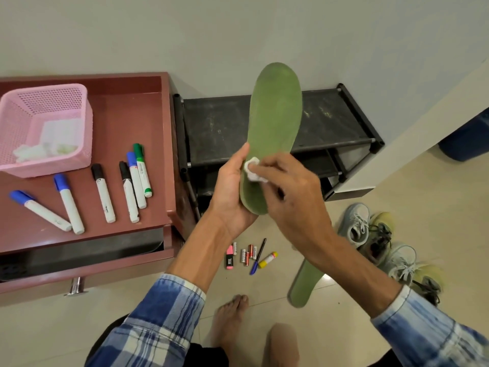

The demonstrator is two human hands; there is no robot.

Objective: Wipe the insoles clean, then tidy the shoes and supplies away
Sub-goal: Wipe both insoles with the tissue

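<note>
Holding green insole (275, 128) upright, toe toward 12 o'clock: left hand (232, 192) fingers grip heel end, right hand (291, 200) fingers pinch white wipe (252, 172) against it. Seems light, bendy; best gripped at heel.

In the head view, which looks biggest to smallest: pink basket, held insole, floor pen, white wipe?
Largest: basket and held insole, which look alike; the insole is nearer the camera, so unranked.
Then: pen.
Smallest: wipe.

Left hand (232, 192) raised, palm up, grips insole (275, 123) heel; right hand (291, 192) pinches wipe (252, 170), forearms converging
</note>
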